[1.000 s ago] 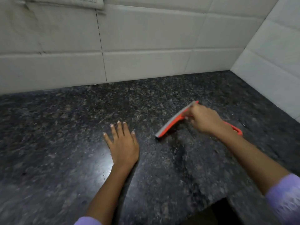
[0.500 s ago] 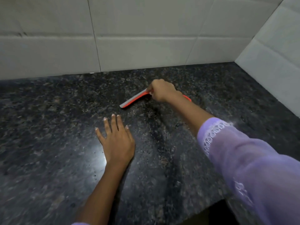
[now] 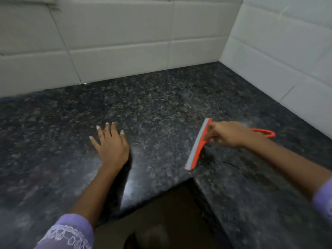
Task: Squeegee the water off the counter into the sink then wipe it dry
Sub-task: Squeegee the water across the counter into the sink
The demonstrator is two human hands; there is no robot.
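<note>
An orange squeegee [image 3: 196, 150] with a grey rubber blade rests blade-down on the dark speckled granite counter [image 3: 161, 108], right of centre. My right hand [image 3: 228, 134] grips it near the head, and the orange loop handle sticks out behind my wrist. The blade runs from far to near, ending close to the counter's inner corner. My left hand [image 3: 111, 146] lies flat on the counter to the left, fingers spread, holding nothing. No sink or cloth is in view.
White tiled walls [image 3: 125, 42] close the counter at the back and on the right, meeting in a corner. The counter is L-shaped; its front edge [image 3: 161, 192] drops to a dark floor gap at bottom centre.
My right hand has pulled the squeegee back from the far middle of the counter to the right and nearer me. The blade has turned more front-to-back. My left hand stays flat.
</note>
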